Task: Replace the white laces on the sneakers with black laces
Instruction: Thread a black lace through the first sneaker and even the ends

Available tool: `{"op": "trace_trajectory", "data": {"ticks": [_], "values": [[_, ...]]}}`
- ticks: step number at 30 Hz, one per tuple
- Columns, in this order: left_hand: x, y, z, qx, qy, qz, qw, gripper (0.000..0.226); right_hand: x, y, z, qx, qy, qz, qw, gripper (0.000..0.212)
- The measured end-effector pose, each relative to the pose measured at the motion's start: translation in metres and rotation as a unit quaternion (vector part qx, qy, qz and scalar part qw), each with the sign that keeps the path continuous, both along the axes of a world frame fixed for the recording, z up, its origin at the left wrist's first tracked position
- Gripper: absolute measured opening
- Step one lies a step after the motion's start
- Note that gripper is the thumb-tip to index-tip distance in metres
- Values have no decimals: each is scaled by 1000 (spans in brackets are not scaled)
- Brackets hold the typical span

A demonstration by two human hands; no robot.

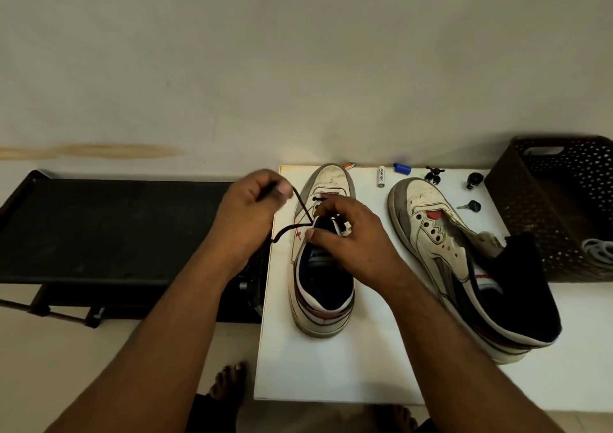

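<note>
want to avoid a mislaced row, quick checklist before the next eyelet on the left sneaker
1. Left hand pinches the black lace end: ok.
2. Right hand steadies the left sneaker at the tongue: ok.
3. Lace already runs through the toe-end eyelets: ok.
4. Lace free of twists: cannot tell.
5. Next eyelet in clear view: not ok, the right hand covers it.
6. Right sneaker laced: not ok, eyelets empty.

A worn white sneaker (323, 266) stands upright on the counter (365, 366), a black lace (300, 213) threaded through its front eyelets. To its right, the other sneaker (457, 260) lies unlaced, tilted sideways.
</note>
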State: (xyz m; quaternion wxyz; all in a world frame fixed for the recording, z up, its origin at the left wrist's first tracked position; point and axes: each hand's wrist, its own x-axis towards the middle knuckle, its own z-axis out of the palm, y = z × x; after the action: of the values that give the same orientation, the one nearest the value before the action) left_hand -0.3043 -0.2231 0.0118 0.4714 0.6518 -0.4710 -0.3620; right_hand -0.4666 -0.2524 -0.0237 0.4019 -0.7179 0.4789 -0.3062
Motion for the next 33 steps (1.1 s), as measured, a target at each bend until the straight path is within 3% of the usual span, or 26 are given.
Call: {"op": "trace_trajectory", "data": {"ticks": [1,3,4,5,6,8,10,14,17,22,24,27,29,31,33], "values": [[-3,-2,2,-30,155,53,986,22,0,0,0,7,-2,1,1000,20],[-7,-4,6,-52,439,118,889,30,-1,1,0,15,-5,5,1000,21],[-8,-5,6,-41,537,136,831,32,-1,1,0,15,-6,7,1000,21],[-7,-6,5,-21,585,150,797,35,-1,1,0,15,-9,9,1000,21],[-6,-7,3,2,586,161,794,39,-1,0,0,16,-13,9,1000,21],[-6,-8,0,41,514,161,841,42,-2,-1,1,22,-18,12,1000,20],[-9,-8,0,78,416,122,898,38,-2,-2,1,28,-20,20,999,20],[-8,-7,-8,160,182,55,969,26,-8,-6,2,47,-27,33,998,23],[-5,-2,-10,206,9,22,978,31,-21,-11,4,93,-37,40,994,32],[-5,2,-15,302,-128,-59,943,61,-31,-17,5,125,-50,39,990,26],[-6,-2,-23,285,-100,-72,951,60,-31,-18,4,121,-51,33,991,24],[-16,-9,-17,151,127,-28,980,48,-32,-17,4,114,-54,21,992,26],[-22,-12,-9,21,232,2,972,31,-29,-16,5,100,-80,-1,992,34],[-29,-7,5,-58,205,-22,977,23,-25,-14,8,89,-154,-22,984,57],[-35,-2,12,-89,99,-84,988,24,-22,-13,12,34,-187,-9,982,80]]}}
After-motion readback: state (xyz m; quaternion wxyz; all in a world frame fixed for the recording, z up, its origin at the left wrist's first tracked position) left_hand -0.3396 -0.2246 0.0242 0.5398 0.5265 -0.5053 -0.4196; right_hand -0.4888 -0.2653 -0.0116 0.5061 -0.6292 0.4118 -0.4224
